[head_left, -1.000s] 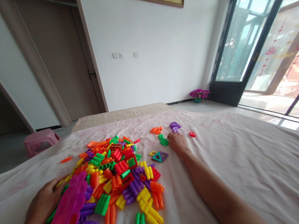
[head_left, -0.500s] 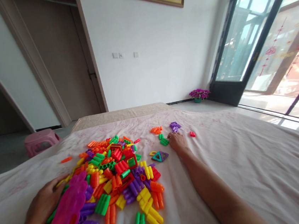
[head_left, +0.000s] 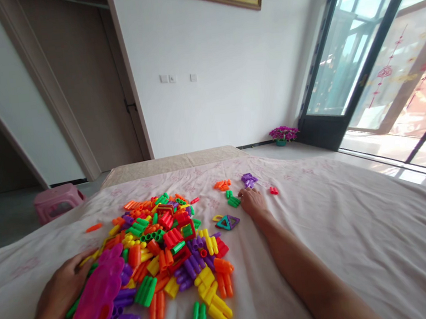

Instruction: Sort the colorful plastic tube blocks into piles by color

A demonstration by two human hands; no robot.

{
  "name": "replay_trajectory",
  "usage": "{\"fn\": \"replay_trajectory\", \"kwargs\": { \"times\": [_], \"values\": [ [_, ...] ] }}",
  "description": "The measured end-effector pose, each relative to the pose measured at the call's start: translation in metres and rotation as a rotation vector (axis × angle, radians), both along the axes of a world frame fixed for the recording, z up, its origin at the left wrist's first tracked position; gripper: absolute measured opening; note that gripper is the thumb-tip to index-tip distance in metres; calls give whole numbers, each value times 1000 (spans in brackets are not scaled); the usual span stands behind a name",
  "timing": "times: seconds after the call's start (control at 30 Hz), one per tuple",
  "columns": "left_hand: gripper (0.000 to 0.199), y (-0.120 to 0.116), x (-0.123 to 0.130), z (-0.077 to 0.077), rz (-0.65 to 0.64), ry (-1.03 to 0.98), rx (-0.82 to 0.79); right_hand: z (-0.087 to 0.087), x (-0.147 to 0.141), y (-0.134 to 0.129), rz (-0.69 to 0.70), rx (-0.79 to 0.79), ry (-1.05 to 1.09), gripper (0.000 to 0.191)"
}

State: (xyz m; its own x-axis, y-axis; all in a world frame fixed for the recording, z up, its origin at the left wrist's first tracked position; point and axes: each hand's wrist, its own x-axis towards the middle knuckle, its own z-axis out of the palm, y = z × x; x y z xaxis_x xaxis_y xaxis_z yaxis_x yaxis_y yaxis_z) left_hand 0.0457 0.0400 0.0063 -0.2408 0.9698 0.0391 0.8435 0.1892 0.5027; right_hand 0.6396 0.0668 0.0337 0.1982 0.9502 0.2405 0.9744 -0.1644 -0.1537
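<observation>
A large heap of bullet-shaped plastic building blocks point(head_left: 164, 240) in red, orange, yellow, green and purple lies on the cloth. At its left edge rests my left hand point(head_left: 65, 280), fingers stretched towards yellow blocks, beside a translucent magenta scalloped piece point(head_left: 97, 293). That piece partly covers the blocks beneath it. My right hand point(head_left: 253, 203) is farther out on the cloth with its fingers curled down; whatever they hold is hidden. Close by it are small groups of green blocks point(head_left: 233, 199), purple blocks point(head_left: 249, 180) and orange blocks point(head_left: 222, 185), plus a red block point(head_left: 273, 190).
Flat triangular tiles point(head_left: 228, 222) and a yellow ring-like piece point(head_left: 217, 218) lie between the heap and my right arm. The pale patterned cloth point(head_left: 337, 217) is wrinkled. Beyond it are a pink stool point(head_left: 58, 202), a potted plant point(head_left: 283, 134) and a glass door point(head_left: 334, 65).
</observation>
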Motion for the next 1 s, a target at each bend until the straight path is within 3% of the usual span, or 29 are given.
{"fn": "replay_trajectory", "kwargs": {
  "times": [0.47, 0.7, 1.0],
  "values": [
    [58, 0, 0, 1, -12, -4, 9, -4, 1, 1, -9, 10, 17, 31],
    [61, -3, 6, 8, 9, -4, -38, -4, 0, 3, -17, -13, 18, 32],
    [58, -2, 3, 4, 2, -7, 7, 2, -3, -1, -17, -34, 22, 32]
  ]
}}
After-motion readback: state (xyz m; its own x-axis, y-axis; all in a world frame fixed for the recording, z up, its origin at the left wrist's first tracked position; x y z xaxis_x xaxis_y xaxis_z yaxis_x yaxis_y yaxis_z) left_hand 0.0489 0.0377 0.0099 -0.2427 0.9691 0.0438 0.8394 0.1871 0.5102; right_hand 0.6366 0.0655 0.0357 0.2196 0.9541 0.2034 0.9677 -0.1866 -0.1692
